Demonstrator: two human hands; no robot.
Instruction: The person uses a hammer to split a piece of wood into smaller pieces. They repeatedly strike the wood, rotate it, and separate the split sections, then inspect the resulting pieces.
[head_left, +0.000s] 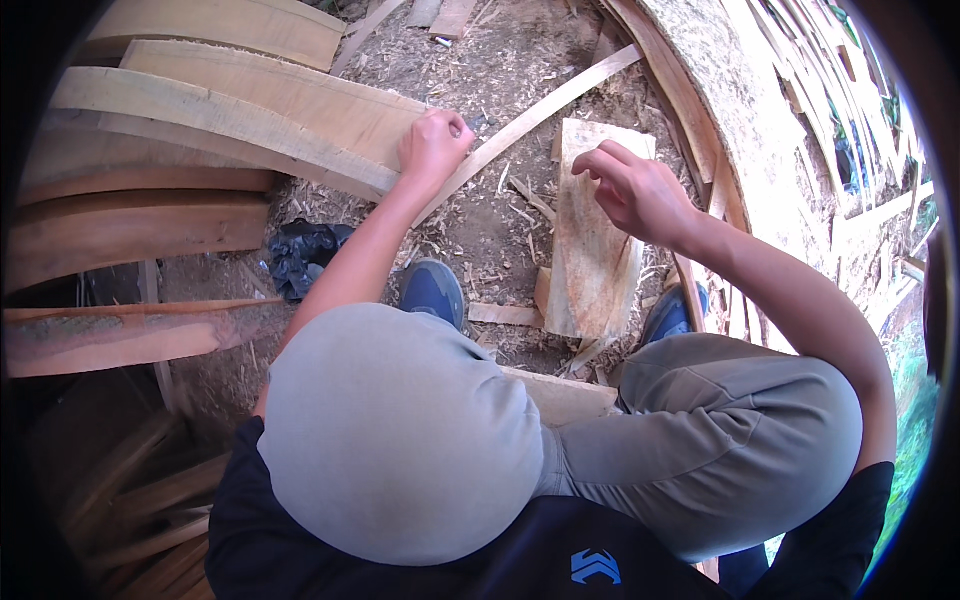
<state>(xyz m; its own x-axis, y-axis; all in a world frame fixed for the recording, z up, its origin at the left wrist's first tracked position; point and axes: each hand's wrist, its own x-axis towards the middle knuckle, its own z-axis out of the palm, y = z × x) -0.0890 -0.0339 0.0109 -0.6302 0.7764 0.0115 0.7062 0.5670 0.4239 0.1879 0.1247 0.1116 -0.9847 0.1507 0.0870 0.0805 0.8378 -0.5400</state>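
My left hand (437, 146) is closed in a loose fist beside the end of a wide pale board (290, 100). Whatever its curled fingers hold, if anything, is hidden. My right hand (640, 192) hovers over a short, thick wooden block (595, 265), fingers loosely bent and apart, with nothing visible in them. The block lies lengthwise between my feet. A long thin wooden strip (545, 125) runs diagonally along the ground, passing close to my left hand. Another narrow curved plank (220, 120) lies in front of the wide board, its end near my left wrist.
Stacked curved planks (140, 235) fill the left side. A crumpled black plastic bag (303, 258) lies by my left forearm. Wood chips cover the ground around my blue shoes (433, 290). A large curved slab (760, 130) and many thin offcut strips (830, 90) stand at the right.
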